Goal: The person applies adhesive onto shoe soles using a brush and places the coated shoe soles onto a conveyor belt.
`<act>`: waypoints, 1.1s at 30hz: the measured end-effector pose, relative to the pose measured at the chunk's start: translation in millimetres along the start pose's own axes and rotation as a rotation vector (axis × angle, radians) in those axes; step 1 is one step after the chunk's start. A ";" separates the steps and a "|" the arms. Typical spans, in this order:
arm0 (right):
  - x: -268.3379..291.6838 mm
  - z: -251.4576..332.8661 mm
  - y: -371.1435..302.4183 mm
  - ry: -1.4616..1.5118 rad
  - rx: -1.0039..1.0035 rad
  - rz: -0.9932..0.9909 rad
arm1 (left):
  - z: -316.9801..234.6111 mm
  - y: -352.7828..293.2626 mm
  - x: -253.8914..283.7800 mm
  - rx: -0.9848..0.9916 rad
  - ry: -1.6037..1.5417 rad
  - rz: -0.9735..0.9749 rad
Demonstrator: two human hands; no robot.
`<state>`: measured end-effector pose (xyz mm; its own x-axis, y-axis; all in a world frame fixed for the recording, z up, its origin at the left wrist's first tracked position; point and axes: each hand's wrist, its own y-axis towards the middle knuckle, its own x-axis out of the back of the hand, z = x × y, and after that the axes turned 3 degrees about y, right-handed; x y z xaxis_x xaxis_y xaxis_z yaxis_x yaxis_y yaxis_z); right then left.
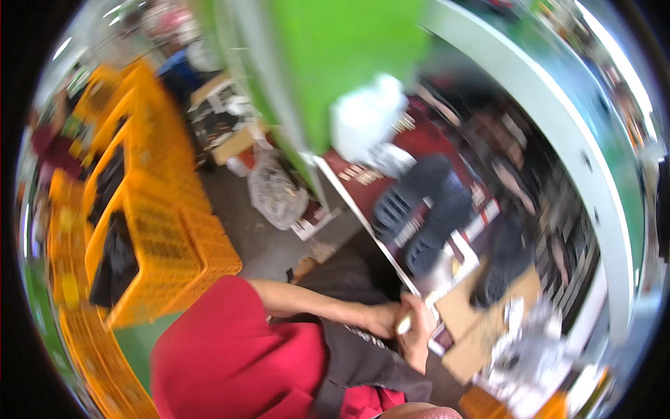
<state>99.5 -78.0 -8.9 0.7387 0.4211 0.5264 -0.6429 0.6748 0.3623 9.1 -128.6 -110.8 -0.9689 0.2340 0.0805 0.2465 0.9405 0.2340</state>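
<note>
In front of my dark apron, my left hand and my right hand are brought together. Both look closed, and a small pale spot shows between them; blur keeps me from telling what it is. Just beyond them lies a dark red box or board with a pale edge. A pair of dark slip-on shoes or sandals rests on it, soles or vents facing me. Behind these sits a white plastic bundle. Another dark shoe lies to the right, by brown cardboard.
Stacked yellow crates line the left, some with black bags inside. A clear plastic bag and an open carton stand on the grey floor. A green panel rises ahead. Crumpled clear wrapping lies at lower right, near a curved white edge.
</note>
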 end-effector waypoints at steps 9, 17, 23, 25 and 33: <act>27.8 5.4 -3.3 -0.049 0.047 -0.181 | -59.3 36.9 26.2 0.077 0.053 0.178; 65.2 7.1 -16.9 -0.184 0.056 -0.403 | -75.7 45.5 26.2 0.084 0.147 0.374; 90.0 1.1 -26.9 -0.311 0.035 -0.580 | -92.0 108.3 28.1 0.375 -0.273 0.009; 93.5 2.9 -27.5 -0.318 0.036 -0.608 | -84.7 135.3 38.3 0.453 -0.383 -0.107; 94.3 -12.4 -53.8 -0.293 -0.005 -0.646 | -91.2 162.7 47.2 0.159 0.304 -0.116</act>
<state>206.3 -67.0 11.8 0.8867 -0.2437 0.3928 -0.0934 0.7377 0.6687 5.3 13.0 19.4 -0.9341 0.0615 0.3518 0.1054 0.9887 0.1070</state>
